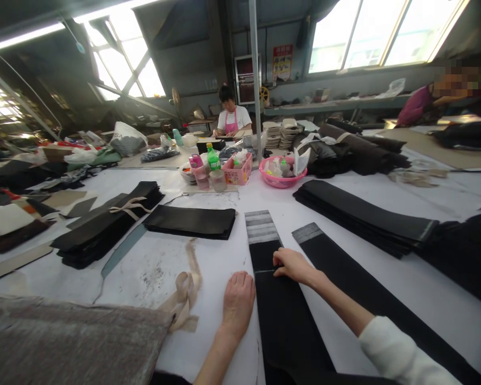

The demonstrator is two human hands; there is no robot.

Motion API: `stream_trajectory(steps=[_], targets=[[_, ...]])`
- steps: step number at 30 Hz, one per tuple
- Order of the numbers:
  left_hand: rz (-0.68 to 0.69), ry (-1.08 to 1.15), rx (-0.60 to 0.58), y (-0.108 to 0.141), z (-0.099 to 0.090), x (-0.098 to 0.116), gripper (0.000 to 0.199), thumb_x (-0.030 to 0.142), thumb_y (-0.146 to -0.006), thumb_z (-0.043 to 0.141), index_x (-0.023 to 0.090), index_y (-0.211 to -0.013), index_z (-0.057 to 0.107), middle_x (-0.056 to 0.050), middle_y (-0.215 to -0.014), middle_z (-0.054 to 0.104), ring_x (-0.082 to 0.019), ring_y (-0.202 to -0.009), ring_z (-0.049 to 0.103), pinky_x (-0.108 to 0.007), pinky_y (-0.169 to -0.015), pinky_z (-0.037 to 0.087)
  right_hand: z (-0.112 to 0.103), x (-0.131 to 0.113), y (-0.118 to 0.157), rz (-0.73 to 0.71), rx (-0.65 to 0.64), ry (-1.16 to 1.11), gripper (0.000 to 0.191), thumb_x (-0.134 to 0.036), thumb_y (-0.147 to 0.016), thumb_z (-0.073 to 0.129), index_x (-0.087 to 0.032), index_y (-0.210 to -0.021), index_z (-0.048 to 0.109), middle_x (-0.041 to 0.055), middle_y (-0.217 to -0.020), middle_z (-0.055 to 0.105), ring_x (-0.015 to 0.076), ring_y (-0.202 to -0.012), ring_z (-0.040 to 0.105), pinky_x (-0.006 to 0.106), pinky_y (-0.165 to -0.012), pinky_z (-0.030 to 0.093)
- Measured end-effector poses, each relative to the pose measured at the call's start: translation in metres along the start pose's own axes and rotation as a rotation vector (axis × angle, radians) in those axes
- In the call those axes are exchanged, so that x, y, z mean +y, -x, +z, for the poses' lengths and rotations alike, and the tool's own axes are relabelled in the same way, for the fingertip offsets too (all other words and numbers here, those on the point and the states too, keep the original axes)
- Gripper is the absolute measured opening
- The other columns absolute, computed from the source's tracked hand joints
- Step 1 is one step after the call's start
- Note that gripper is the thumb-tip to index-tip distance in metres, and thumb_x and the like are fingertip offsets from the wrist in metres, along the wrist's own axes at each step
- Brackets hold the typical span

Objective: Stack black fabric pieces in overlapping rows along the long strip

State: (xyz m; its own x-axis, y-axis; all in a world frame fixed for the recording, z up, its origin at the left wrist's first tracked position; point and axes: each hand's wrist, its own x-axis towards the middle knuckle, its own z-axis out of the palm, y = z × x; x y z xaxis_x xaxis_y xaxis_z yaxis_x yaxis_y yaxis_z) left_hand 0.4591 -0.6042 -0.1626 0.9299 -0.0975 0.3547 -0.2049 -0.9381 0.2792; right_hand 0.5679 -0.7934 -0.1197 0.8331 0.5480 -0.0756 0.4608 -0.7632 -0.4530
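Note:
My left hand rests at the left edge of a long black strip, its fingers curled together; what lies under the fingertips is hidden. Over the same strip, my right hand has its fingers pinched at the right edge, beside a thin pale line across the black material. Pale grey bands cross the strip's far end. To the right lies a second long black strip with one grey end. A neat stack of black pieces sits left of the hands.
A tied black stack and a beige ribbon lie left. Right is a black pile. Farther back stand a pink basin, a pink basket and a green bottle. A person works behind; another is right.

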Motion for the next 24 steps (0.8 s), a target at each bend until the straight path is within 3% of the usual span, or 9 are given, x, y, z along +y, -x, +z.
stream_trajectory(steps=[3,7,11,14,18,24], targets=[[-0.103,0.257,0.076,0.0,-0.002,-0.004,0.009,0.018,-0.09,0.048,0.019,-0.095,0.056,-0.004,-0.091,0.056,-0.021,-0.089,0.056,-0.038,-0.082,0.047,-0.001,0.007,-0.004,0.016,-0.055,-0.092,0.016,-0.024,-0.064,0.08,-0.02,-0.07,0.066,-0.0035,-0.069,0.063,0.0125,-0.063,0.056,0.021,-0.053,0.034],[-0.267,0.616,0.112,-0.01,-0.007,-0.002,0.034,0.036,-0.084,0.061,0.019,-0.113,0.056,-0.005,-0.097,0.06,-0.02,-0.092,0.058,-0.035,-0.085,0.047,-0.008,0.006,0.005,0.022,-0.058,-0.208,0.014,-0.027,-0.067,0.077,-0.019,-0.069,0.066,-0.0056,-0.065,0.064,0.01,-0.061,0.056,0.019,-0.051,0.033],[-0.361,0.864,-0.03,-0.027,-0.012,0.012,0.029,0.042,-0.079,0.066,0.016,-0.091,0.068,-0.001,-0.077,0.063,-0.016,-0.072,0.057,-0.027,-0.069,0.045,-0.02,-0.003,0.017,0.02,-0.036,-0.266,0.014,-0.031,-0.067,0.075,-0.019,-0.069,0.068,-0.0058,-0.063,0.063,0.0095,-0.059,0.054,0.02,-0.051,0.032],[-0.357,0.9,-0.088,-0.033,-0.016,0.023,0.029,0.044,-0.08,0.064,0.016,-0.079,0.07,0.001,-0.062,0.059,-0.012,-0.058,0.051,-0.023,-0.056,0.039,-0.029,-0.012,0.024,0.008,-0.032,-0.282,0.015,-0.034,-0.067,0.076,-0.02,-0.071,0.07,-0.0063,-0.059,0.06,0.0093,-0.057,0.051,0.02,-0.051,0.03],[-0.357,0.989,-0.126,-0.031,-0.022,0.03,0.031,0.045,-0.082,0.062,0.015,-0.083,0.07,0.001,-0.066,0.062,-0.011,-0.059,0.051,-0.021,-0.055,0.038,-0.04,-0.02,0.034,-0.077,-0.1,-0.369,0.019,-0.038,-0.078,0.067,-0.02,-0.076,0.073,-0.006,-0.054,0.051,0.009,-0.054,0.044,0.021,-0.051,0.029],[-0.275,1.139,-0.268,-0.024,-0.035,0.026,0.035,0.044,-0.09,0.051,0.017,-0.106,0.069,-0.005,-0.091,0.071,-0.019,-0.085,0.062,-0.025,-0.075,0.047,-0.056,-0.013,0.049,-0.14,-0.242,-0.528,0.02,-0.03,-0.085,0.058,-0.017,-0.09,0.073,-0.0036,-0.066,0.056,0.0093,-0.061,0.045,0.02,-0.057,0.034]])
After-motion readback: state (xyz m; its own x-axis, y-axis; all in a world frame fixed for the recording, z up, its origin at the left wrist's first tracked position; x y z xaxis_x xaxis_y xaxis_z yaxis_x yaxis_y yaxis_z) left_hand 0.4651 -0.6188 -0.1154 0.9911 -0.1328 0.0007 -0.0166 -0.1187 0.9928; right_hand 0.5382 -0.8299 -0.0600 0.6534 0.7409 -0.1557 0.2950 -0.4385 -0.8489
